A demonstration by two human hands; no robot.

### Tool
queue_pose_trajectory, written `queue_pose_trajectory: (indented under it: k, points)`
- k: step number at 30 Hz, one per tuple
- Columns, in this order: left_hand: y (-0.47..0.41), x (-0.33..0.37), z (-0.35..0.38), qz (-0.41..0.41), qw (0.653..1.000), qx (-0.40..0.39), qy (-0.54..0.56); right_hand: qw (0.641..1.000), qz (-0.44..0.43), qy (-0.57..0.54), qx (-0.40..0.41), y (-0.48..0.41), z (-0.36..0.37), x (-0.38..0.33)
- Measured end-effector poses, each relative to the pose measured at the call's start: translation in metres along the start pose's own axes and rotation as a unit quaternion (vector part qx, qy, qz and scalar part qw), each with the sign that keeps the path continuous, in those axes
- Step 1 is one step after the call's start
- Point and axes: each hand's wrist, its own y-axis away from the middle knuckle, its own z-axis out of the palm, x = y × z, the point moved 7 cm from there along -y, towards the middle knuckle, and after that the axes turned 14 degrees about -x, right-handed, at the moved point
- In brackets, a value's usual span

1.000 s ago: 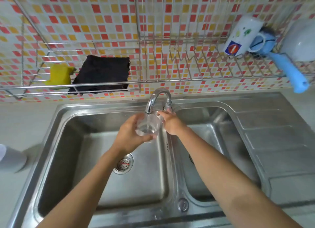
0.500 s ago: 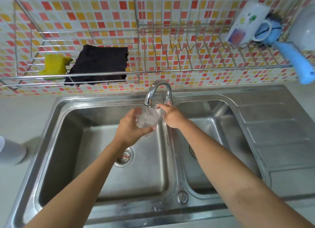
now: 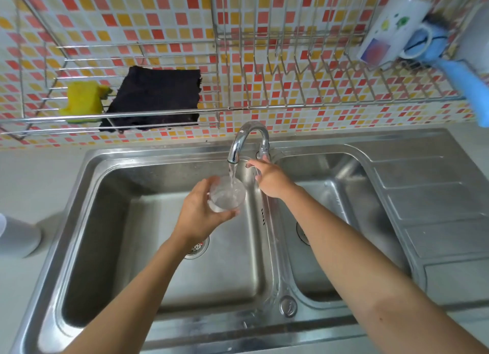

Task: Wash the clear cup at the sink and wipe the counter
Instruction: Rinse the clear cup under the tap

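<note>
- Water from the curved chrome tap (image 3: 248,139) fills the small clear cup (image 3: 227,197).
- Left hand (image 3: 201,216) fingers wrap its wall; wet, it looks slippery.
- Right hand (image 3: 272,179) fingers rest loosely curled at the tap's base.

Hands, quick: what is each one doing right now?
Left hand: closed around the clear cup under the running faucet.
Right hand: at the faucet base; grip cannot be told.
</note>
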Motion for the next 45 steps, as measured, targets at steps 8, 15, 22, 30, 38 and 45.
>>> queue_pose_trajectory:
  k: [8, 15, 22, 30, 38, 45]
  points:
    - [-0.007, -0.005, 0.01, -0.026, 0.999, -0.019, 0.016, 1.0, 0.011, -0.014, 0.0, 0.004, -0.002, -0.004]
    - [0.002, -0.017, 0.01, -0.037, 0.998, 0.003, 0.045, 1.0, 0.014, -0.02, 0.003, 0.002, -0.001, -0.003]
    - [0.0, -0.007, 0.014, -0.017, 1.0, -0.01, 0.02, 0.99, 0.022, -0.086, 0.114, 0.001, -0.008, -0.001]
    - [0.013, -0.017, 0.005, -0.012, 1.0, -0.002, 0.027, 0.938, 0.039, -0.231, 0.254, 0.018, -0.018, 0.018]
    - [0.023, -0.019, 0.009, 0.004, 1.0, 0.017, 0.025, 0.938, 0.097, -0.163, 0.289, 0.103, 0.069, 0.023]
    - [0.03, -0.038, 0.007, -0.025, 0.998, -0.018, -0.045, 0.971, 0.083, 0.125, 0.186, 0.115, 0.134, 0.019]
